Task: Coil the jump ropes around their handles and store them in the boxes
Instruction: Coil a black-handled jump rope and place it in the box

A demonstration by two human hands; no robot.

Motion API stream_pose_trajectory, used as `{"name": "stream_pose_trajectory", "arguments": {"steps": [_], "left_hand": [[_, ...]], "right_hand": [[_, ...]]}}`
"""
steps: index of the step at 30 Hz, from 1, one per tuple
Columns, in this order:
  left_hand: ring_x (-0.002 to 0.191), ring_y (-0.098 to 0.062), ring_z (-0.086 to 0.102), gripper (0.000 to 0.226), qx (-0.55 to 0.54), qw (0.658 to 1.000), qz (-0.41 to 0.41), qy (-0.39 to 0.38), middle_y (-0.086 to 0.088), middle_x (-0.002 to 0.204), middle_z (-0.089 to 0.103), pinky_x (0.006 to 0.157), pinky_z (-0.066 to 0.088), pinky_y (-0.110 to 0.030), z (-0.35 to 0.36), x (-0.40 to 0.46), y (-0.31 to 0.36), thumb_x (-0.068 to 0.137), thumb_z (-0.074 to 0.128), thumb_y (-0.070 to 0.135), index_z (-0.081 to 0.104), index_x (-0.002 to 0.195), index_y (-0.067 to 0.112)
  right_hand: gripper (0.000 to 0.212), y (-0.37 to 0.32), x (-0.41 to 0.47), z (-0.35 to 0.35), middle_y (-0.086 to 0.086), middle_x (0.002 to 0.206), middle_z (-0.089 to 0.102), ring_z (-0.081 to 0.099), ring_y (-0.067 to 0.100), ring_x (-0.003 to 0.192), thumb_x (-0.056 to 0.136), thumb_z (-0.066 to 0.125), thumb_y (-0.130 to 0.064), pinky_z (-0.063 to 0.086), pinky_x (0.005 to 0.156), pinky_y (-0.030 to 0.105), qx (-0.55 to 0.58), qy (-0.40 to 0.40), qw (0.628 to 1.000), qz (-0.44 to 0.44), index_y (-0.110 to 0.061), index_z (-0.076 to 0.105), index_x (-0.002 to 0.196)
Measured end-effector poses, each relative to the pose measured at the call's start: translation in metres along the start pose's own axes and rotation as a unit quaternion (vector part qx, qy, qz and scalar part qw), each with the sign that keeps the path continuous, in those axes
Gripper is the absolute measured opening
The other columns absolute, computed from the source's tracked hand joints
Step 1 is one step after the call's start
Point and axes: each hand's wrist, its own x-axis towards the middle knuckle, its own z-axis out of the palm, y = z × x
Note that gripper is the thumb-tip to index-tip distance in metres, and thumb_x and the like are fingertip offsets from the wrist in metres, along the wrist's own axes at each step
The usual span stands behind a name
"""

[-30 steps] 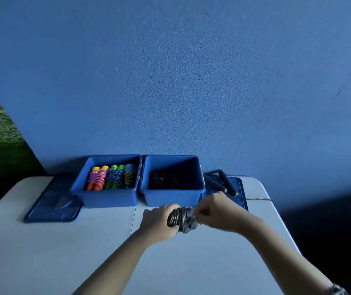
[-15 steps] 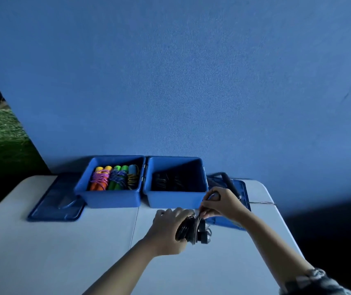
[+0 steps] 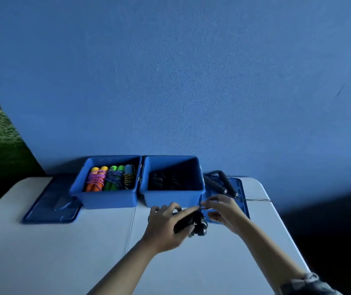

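Left hand (image 3: 166, 227) is seen curled round a black jump rope bundle (image 3: 188, 223), its cord coiled over the paired handles, held just above the white folding table (image 3: 63, 252). Right hand (image 3: 223, 211) is raised just beside it, thumb and forefinger pinched on a thin strand of the same cord at the bundle's upper end; the remaining fingers are loosely bent.

Beyond the hands, two open blue plastic boxes are set side by side and touching. The right blue box (image 3: 172, 200) is found to hold dark coiled ropes (image 3: 162, 182); their number cannot be told in the shadow. The left blue box (image 3: 106, 201) is packed with three coiled ropes lying in a row: an orange-handled rope with pink cord (image 3: 95, 180), a green-handled rope with dark blue cord (image 3: 113, 179), and a light blue-handled rope with yellow cord (image 3: 129, 176).

A flat blue lid (image 3: 51, 206) lies on the table left of the boxes. A second blue lid (image 3: 239, 188) lies to the right, partly behind the right hand, bearing an uncoiled black-handled rope (image 3: 223, 184) whose thin grey cord (image 3: 257, 200) trails toward the table's right edge.

A blue wall (image 3: 191, 81) stands behind.
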Motion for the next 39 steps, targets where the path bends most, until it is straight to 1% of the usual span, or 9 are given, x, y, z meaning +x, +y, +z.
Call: {"name": "stream_pose_trajectory", "arguments": {"steps": [5, 8, 12, 16, 20, 24, 29, 35, 39], "left_hand": [[0.07, -0.011, 0.061, 0.046, 0.027, 0.999, -0.014, 0.013, 0.011, 0.094, 0.059, 0.066, 0.042, -0.034, 0.001, 0.0, 0.001, 0.09, 0.04, 0.062, 0.039, 0.136, 0.052], [0.071, -0.012, 0.062, 0.044, 0.04, 0.999, -0.029, 0.02, 0.011, 0.093, 0.059, 0.066, 0.041, -0.032, 0.005, 0.001, 0.004, 0.09, 0.039, 0.061, 0.042, 0.133, 0.049], [0.082, -0.015, 0.064, 0.047, 0.053, 0.994, -0.096, 0.017, 0.009, 0.098, 0.059, 0.07, 0.043, -0.034, 0.007, 0.004, 0.003, 0.09, 0.028, 0.065, 0.04, 0.133, 0.048], [0.097, -0.013, 0.06, 0.06, 0.022, 0.987, -0.16, -0.022, 0.009, 0.11, 0.053, 0.084, 0.043, -0.035, 0.008, 0.004, 0.003, 0.085, 0.009, 0.074, 0.026, 0.139, 0.052], [0.094, -0.015, 0.063, 0.043, -0.077, 0.97, -0.227, -0.039, 0.007, 0.108, 0.053, 0.088, 0.047, -0.039, 0.006, 0.009, 0.008, 0.093, 0.028, 0.063, 0.024, 0.135, 0.054], [0.104, -0.015, 0.058, 0.036, -0.173, 0.935, -0.308, -0.04, 0.007, 0.114, 0.054, 0.095, 0.042, -0.04, 0.006, 0.015, 0.014, 0.096, 0.034, 0.055, 0.03, 0.132, 0.056], [0.088, -0.01, 0.061, 0.047, -0.305, 0.883, -0.355, -0.018, 0.012, 0.099, 0.063, 0.087, 0.049, -0.042, 0.005, 0.026, 0.023, 0.083, 0.029, 0.058, 0.034, 0.129, 0.053], [0.084, -0.013, 0.062, 0.045, -0.337, 0.874, -0.349, -0.026, 0.004, 0.095, 0.065, 0.082, 0.048, -0.04, -0.001, 0.029, 0.03, 0.08, 0.03, 0.056, 0.03, 0.124, 0.063], [0.08, -0.012, 0.062, 0.048, -0.357, 0.864, -0.355, -0.026, -0.001, 0.093, 0.066, 0.077, 0.05, -0.036, -0.006, 0.031, 0.03, 0.078, 0.033, 0.049, 0.043, 0.125, 0.045]], "right_hand": [[0.019, 0.009, 0.0, 0.004, 0.0, 0.087, 0.063, 0.058, 0.015, 0.062, 0.075, 0.077, -0.028, 0.049, 0.062, 0.028, -0.092, 0.062, 0.993, -0.04, -0.025, 0.065, 0.089], [0.018, 0.011, 0.001, 0.01, 0.002, 0.077, 0.065, 0.063, 0.017, 0.067, 0.083, 0.061, -0.023, 0.056, 0.072, 0.033, -0.172, 0.072, 0.982, -0.027, -0.008, 0.07, 0.084], [0.021, 0.015, -0.001, 0.019, 0.011, 0.075, 0.063, 0.065, 0.021, 0.072, 0.077, 0.056, -0.024, 0.06, 0.072, 0.033, -0.093, 0.059, 0.993, 0.029, -0.006, 0.06, 0.067], [0.019, 0.02, -0.006, 0.029, 0.008, 0.085, 0.07, 0.066, 0.021, 0.09, 0.083, 0.062, -0.025, 0.059, 0.073, 0.035, -0.029, 0.048, 0.998, 0.035, -0.009, 0.07, 0.078], [0.015, 0.022, -0.016, 0.04, 0.012, 0.091, 0.067, 0.063, 0.021, 0.092, 0.091, 0.057, -0.013, 0.054, 0.086, 0.044, 0.124, 0.008, 0.992, 0.02, -0.003, 0.068, 0.093], [0.013, 0.025, -0.021, 0.048, 0.0, 0.102, 0.069, 0.058, 0.009, 0.103, 0.092, 0.058, -0.02, 0.049, 0.091, 0.051, 0.101, -0.013, 0.995, -0.008, -0.016, 0.069, 0.098], [0.024, 0.02, -0.021, 0.052, 0.0, 0.114, 0.063, 0.052, 0.016, 0.113, 0.086, 0.066, -0.029, 0.046, 0.091, 0.056, 0.107, -0.007, 0.994, 0.02, -0.019, 0.067, 0.108], [0.02, 0.025, -0.028, 0.051, 0.004, 0.091, 0.07, 0.059, 0.025, 0.093, 0.093, 0.052, -0.01, 0.05, 0.084, 0.061, 0.261, -0.084, 0.962, 0.009, -0.007, 0.072, 0.097], [0.027, 0.03, -0.026, 0.049, 0.009, 0.113, 0.065, 0.056, 0.025, 0.103, 0.094, 0.048, -0.008, 0.052, 0.087, 0.053, 0.286, -0.122, 0.95, 0.009, -0.007, 0.068, 0.111]]}}
